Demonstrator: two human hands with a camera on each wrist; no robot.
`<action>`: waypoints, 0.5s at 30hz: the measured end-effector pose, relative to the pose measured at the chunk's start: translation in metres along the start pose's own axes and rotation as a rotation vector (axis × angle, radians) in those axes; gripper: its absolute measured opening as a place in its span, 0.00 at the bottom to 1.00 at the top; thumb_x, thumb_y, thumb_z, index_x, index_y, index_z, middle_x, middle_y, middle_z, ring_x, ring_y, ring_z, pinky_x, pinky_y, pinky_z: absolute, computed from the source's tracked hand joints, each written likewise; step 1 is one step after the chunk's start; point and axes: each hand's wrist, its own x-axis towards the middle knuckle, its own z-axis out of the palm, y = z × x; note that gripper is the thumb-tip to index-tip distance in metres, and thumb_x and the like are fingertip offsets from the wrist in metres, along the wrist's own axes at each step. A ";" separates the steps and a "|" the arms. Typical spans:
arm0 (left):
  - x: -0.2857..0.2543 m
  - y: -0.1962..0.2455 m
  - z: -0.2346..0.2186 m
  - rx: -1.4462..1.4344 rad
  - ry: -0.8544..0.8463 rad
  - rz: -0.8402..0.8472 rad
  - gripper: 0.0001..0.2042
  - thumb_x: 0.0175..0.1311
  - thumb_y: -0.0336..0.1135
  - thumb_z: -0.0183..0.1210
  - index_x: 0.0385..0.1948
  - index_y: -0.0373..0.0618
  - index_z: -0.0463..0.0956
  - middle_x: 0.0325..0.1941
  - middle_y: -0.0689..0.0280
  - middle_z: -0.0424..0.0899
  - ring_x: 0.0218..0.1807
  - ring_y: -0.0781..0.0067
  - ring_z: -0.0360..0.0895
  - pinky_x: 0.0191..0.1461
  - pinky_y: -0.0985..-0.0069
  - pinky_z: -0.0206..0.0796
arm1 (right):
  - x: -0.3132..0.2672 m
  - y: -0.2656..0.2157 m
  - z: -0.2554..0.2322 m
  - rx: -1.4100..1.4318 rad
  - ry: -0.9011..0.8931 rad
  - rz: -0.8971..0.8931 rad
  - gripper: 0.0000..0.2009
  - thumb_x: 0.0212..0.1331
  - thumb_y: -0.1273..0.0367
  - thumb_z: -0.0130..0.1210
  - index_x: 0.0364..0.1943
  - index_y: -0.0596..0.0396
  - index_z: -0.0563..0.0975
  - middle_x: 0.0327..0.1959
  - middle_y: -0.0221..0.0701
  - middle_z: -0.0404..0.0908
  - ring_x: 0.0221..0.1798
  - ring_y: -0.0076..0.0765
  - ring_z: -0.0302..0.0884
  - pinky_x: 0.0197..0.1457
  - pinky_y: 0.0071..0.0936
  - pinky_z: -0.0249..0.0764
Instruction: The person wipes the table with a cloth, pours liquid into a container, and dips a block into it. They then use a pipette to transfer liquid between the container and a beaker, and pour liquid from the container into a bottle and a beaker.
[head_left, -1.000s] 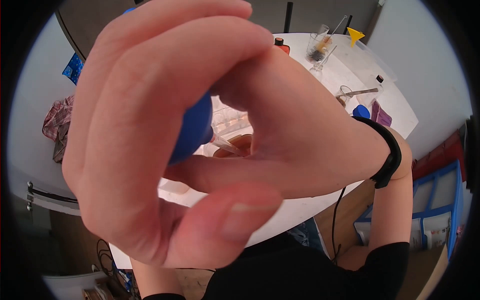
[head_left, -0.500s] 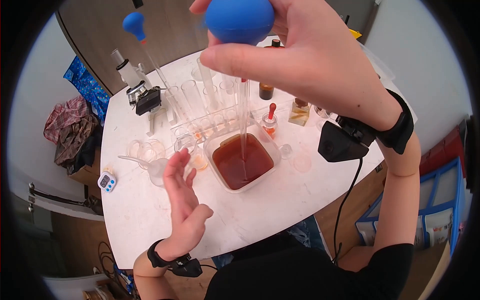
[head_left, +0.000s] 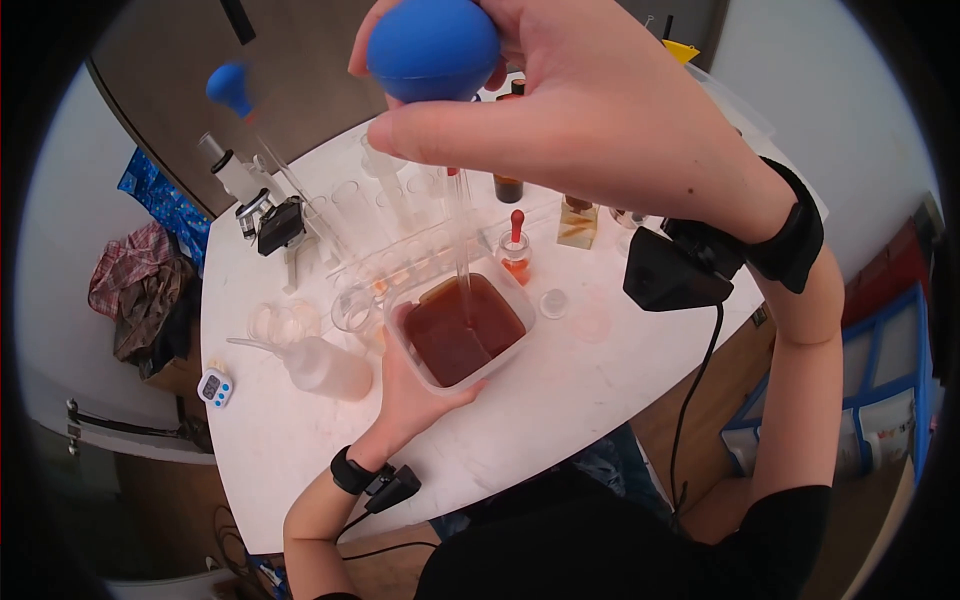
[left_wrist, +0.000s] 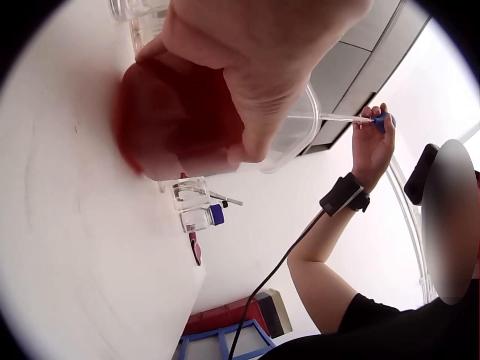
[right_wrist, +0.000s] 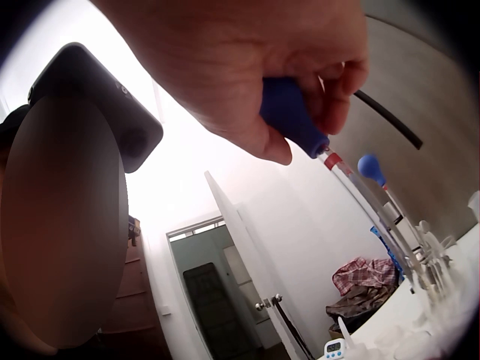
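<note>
Above the tub (head_left: 518, 300), the right grip (head_left: 590, 120) was wrapped round the blue bulb (head_left: 434, 50) of the pipette (head_left: 461, 220). The stem hung below that grip, its long axis close to upright, pointing down into the tub's red-brown liquid (head_left: 455, 345). The left grip (head_left: 410, 385) clasped the tub's near-left side, well below the bulb.

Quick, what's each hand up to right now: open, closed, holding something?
Left hand: closed, gripping the side of the plastic container.
Right hand: closed, holding the blue bulb on top of a glass tube.
</note>
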 end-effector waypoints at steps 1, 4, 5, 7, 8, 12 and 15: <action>0.002 0.010 -0.001 0.110 -0.004 -0.007 0.48 0.31 0.36 0.72 0.56 0.38 0.47 0.56 0.54 0.62 0.57 0.63 0.65 0.60 0.68 0.59 | 0.001 -0.002 0.002 -0.004 0.007 0.008 0.15 0.53 0.65 0.58 0.40 0.57 0.69 0.34 0.33 0.72 0.34 0.28 0.70 0.39 0.25 0.66; 0.006 0.019 0.002 0.156 -0.024 -0.028 0.45 0.29 0.35 0.72 0.53 0.39 0.51 0.53 0.56 0.64 0.54 0.65 0.67 0.58 0.69 0.62 | 0.000 0.002 -0.006 -0.016 0.043 0.039 0.15 0.53 0.66 0.58 0.40 0.57 0.69 0.34 0.33 0.72 0.34 0.28 0.70 0.38 0.24 0.66; 0.007 0.020 0.005 0.081 -0.026 -0.049 0.44 0.28 0.35 0.72 0.52 0.39 0.52 0.52 0.56 0.64 0.54 0.66 0.67 0.57 0.70 0.62 | -0.002 0.003 -0.009 -0.022 0.055 0.051 0.15 0.53 0.66 0.58 0.40 0.57 0.69 0.34 0.33 0.72 0.34 0.28 0.70 0.38 0.24 0.66; 0.009 0.030 0.011 0.092 -0.080 -0.032 0.44 0.28 0.35 0.72 0.52 0.39 0.52 0.52 0.57 0.64 0.54 0.66 0.67 0.57 0.70 0.62 | -0.006 0.007 -0.017 -0.032 0.069 0.075 0.15 0.53 0.66 0.58 0.40 0.57 0.69 0.34 0.33 0.72 0.34 0.28 0.70 0.38 0.24 0.66; 0.010 0.033 0.015 0.099 -0.120 -0.018 0.44 0.29 0.35 0.72 0.52 0.39 0.53 0.51 0.57 0.64 0.54 0.66 0.67 0.57 0.70 0.62 | -0.012 0.014 -0.029 -0.036 0.075 0.086 0.15 0.53 0.66 0.58 0.40 0.57 0.69 0.34 0.33 0.72 0.34 0.28 0.70 0.38 0.24 0.66; 0.017 0.030 0.042 -0.010 -0.234 -0.002 0.46 0.30 0.38 0.73 0.55 0.38 0.51 0.53 0.56 0.64 0.56 0.65 0.67 0.58 0.69 0.61 | -0.059 0.028 -0.079 -0.053 0.069 0.120 0.15 0.52 0.67 0.59 0.40 0.57 0.69 0.33 0.32 0.73 0.34 0.28 0.71 0.38 0.24 0.67; 0.023 0.029 0.073 0.021 -0.283 0.074 0.47 0.31 0.39 0.73 0.56 0.38 0.50 0.55 0.54 0.64 0.57 0.63 0.66 0.59 0.68 0.60 | -0.079 0.021 -0.084 -0.086 0.053 0.130 0.15 0.52 0.67 0.59 0.40 0.57 0.69 0.33 0.32 0.73 0.34 0.28 0.71 0.38 0.24 0.67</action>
